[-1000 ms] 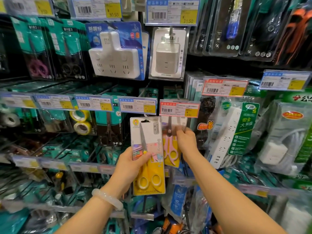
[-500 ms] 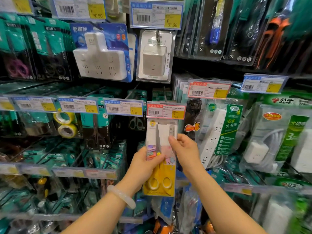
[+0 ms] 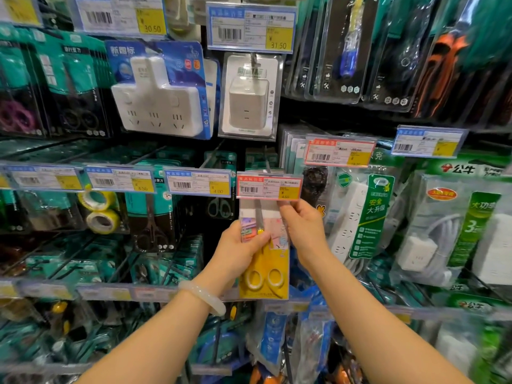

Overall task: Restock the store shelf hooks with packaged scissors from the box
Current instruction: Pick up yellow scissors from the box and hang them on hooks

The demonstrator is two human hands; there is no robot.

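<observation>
Left hand [image 3: 240,249] grips the scissors pack [image 3: 264,261] at mid-height, thumb across the front; the pack hangs upright with its top edge tucked behind the red price tag [image 3: 269,187]. Right hand [image 3: 303,227] pinches the pack's upper right corner just under that tag, fingers curled. A pale bangle [image 3: 205,299] sits on the left wrist; white power strip packs [image 3: 357,217] hang just right of the hands, tape rolls [image 3: 98,212] well to the left.
</observation>
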